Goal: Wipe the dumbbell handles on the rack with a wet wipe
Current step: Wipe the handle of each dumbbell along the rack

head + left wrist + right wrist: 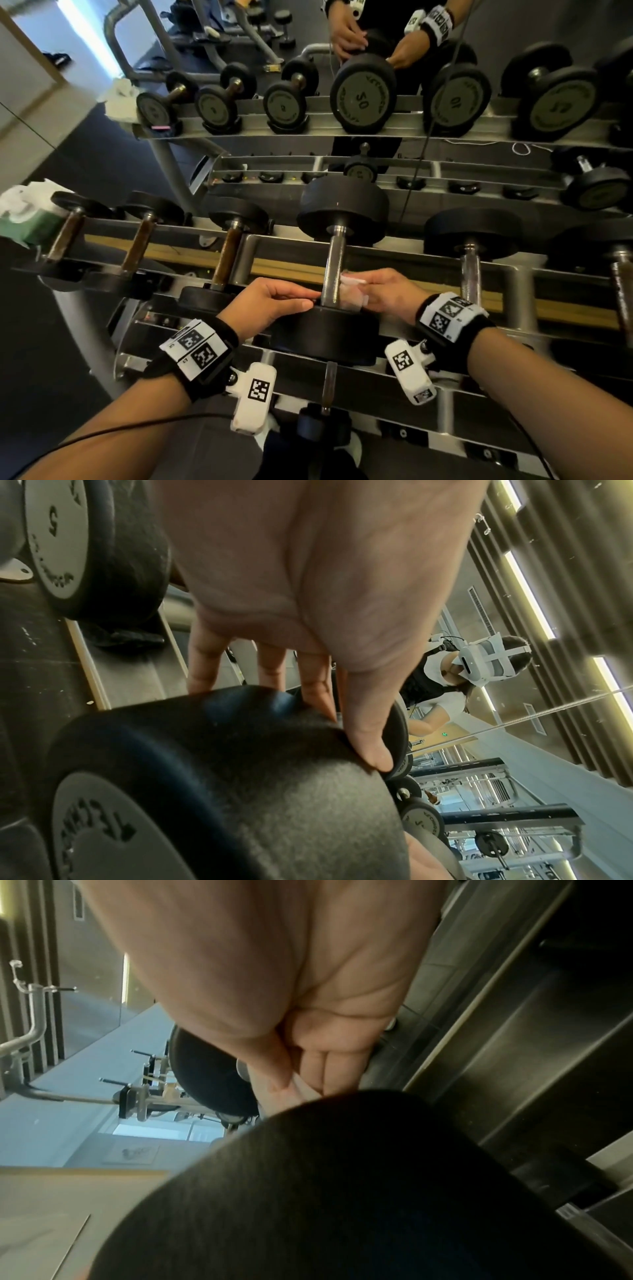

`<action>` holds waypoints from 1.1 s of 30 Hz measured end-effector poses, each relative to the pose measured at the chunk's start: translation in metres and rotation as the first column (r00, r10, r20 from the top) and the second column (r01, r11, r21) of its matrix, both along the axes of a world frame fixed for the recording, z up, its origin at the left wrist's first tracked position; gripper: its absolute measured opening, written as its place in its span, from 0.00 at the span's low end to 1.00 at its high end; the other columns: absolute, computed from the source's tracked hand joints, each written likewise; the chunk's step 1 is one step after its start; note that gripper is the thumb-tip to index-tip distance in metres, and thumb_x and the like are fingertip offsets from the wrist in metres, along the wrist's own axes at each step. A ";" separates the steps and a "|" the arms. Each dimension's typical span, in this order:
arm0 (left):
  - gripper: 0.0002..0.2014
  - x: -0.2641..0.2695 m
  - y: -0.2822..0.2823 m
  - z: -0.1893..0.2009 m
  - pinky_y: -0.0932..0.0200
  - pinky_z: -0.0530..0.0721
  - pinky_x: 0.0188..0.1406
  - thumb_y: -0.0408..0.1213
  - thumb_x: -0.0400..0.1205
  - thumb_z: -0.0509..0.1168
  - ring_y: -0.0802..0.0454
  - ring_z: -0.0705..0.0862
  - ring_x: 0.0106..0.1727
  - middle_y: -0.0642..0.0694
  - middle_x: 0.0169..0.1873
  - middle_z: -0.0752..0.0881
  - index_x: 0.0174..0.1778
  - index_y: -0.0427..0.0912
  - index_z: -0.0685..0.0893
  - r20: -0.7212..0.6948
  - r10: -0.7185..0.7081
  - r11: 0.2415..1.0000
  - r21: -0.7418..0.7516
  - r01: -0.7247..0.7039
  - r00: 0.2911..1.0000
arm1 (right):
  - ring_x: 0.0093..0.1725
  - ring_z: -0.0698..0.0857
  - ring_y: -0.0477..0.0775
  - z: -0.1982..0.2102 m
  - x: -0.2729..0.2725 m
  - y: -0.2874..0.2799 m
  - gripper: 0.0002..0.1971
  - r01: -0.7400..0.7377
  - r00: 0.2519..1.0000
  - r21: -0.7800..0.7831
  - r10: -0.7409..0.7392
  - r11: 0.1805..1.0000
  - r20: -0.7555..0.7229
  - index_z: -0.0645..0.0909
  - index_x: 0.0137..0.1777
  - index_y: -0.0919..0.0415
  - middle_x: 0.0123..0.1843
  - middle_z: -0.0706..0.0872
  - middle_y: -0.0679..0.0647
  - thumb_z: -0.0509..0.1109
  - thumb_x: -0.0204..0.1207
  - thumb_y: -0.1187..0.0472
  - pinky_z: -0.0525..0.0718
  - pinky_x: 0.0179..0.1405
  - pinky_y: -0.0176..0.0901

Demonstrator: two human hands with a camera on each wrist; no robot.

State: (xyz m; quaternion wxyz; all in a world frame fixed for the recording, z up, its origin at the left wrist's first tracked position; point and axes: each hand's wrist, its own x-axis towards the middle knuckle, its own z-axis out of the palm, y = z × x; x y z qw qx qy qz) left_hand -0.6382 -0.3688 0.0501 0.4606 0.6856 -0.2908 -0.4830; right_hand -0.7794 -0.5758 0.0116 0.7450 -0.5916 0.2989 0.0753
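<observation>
The long grey steel dumbbell rack point(507, 274) runs across the head view in tiers, with a mirror behind it doubling the weights. On its upper tier, straight ahead, lies the big black rubber-headed dumbbell with a bare steel handle point(334, 270); its near head point(325, 337) sits at the front rail and its far head point(342, 214) at the back. To the left of it rest three smaller black dumbbells with brownish worn handles point(226, 257), and to the right two more black dumbbells with steel handles point(471, 270). At the far left end of the rack stands a green pack of white wipes point(25, 219).

Both forearms reach forward from the bottom of the head view, each wearing a black wrist strap with printed markers. The left hand point(274, 303) comes in from the left with the wrist slightly raised — its fingers lie nearly straight, tips on the top edge of the near head just beside the handle. The left wrist view confirms it: fingers point(318, 691) and thumb are laid flat over the curve of the black head point(240, 777), pressing rather than curling round anything.

The right hand point(383, 294) comes in from the right at the same height, and it grasps the crumpled white wet wipe point(352, 293) against the lower end of the steel handle, just above the near head. In the right wrist view the thumb point(270, 1066) pinches pale wipe material point(304, 1088) against the fingers, though the black head point(342, 1191) hides most of it — how far the wipe wraps round the handle is hard to say.
</observation>
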 end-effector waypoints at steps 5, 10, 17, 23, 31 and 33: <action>0.12 0.000 0.003 -0.005 0.64 0.85 0.53 0.48 0.75 0.70 0.59 0.88 0.58 0.53 0.54 0.91 0.52 0.58 0.92 0.038 -0.003 1.000 0.027 0.002 0.999 | 0.51 0.88 0.51 0.006 0.025 -0.013 0.15 0.270 0.960 0.137 -0.278 0.953 0.043 0.80 0.67 0.66 0.58 0.86 0.61 0.58 0.86 0.72 0.90 0.42 0.38; 0.09 0.007 -0.004 0.002 0.67 0.84 0.50 0.45 0.76 0.72 0.60 0.88 0.55 0.54 0.51 0.92 0.50 0.56 0.93 0.014 -0.055 0.993 0.104 0.053 0.998 | 0.53 0.90 0.54 -0.001 0.023 -0.001 0.13 0.210 0.978 0.094 -0.210 0.973 -0.003 0.82 0.64 0.66 0.57 0.88 0.64 0.61 0.84 0.71 0.89 0.53 0.45; 0.09 0.017 -0.010 0.007 0.70 0.86 0.46 0.36 0.80 0.70 0.60 0.89 0.54 0.51 0.50 0.92 0.54 0.46 0.91 -0.012 -0.128 0.979 0.156 0.129 0.992 | 0.53 0.85 0.59 -0.006 0.012 -0.002 0.15 0.042 0.982 0.019 -0.038 0.999 -0.185 0.79 0.68 0.74 0.61 0.85 0.70 0.60 0.85 0.71 0.85 0.54 0.48; 0.08 0.016 -0.009 0.005 0.71 0.85 0.47 0.36 0.81 0.70 0.59 0.89 0.54 0.51 0.50 0.92 0.52 0.49 0.92 0.002 -0.134 0.983 0.130 0.132 0.991 | 0.48 0.89 0.56 0.004 0.039 -0.013 0.12 0.438 0.898 0.206 -0.438 0.875 -0.045 0.77 0.65 0.71 0.57 0.87 0.65 0.58 0.85 0.73 0.89 0.51 0.51; 0.08 0.016 -0.007 0.001 0.69 0.86 0.48 0.39 0.81 0.70 0.59 0.89 0.55 0.53 0.51 0.92 0.51 0.54 0.92 0.025 -0.137 0.982 0.131 0.133 0.990 | 0.52 0.88 0.52 0.005 0.010 -0.001 0.15 0.050 0.998 0.059 -0.047 0.997 -0.050 0.82 0.67 0.66 0.57 0.88 0.60 0.64 0.83 0.72 0.90 0.45 0.37; 0.08 0.016 -0.006 0.001 0.69 0.86 0.48 0.40 0.81 0.70 0.60 0.89 0.55 0.53 0.51 0.92 0.51 0.54 0.92 0.029 -0.138 0.982 0.132 0.133 0.990 | 0.55 0.88 0.51 0.008 0.009 -0.008 0.14 0.013 1.000 0.009 -0.013 1.000 -0.020 0.84 0.64 0.63 0.60 0.87 0.58 0.63 0.83 0.73 0.89 0.46 0.37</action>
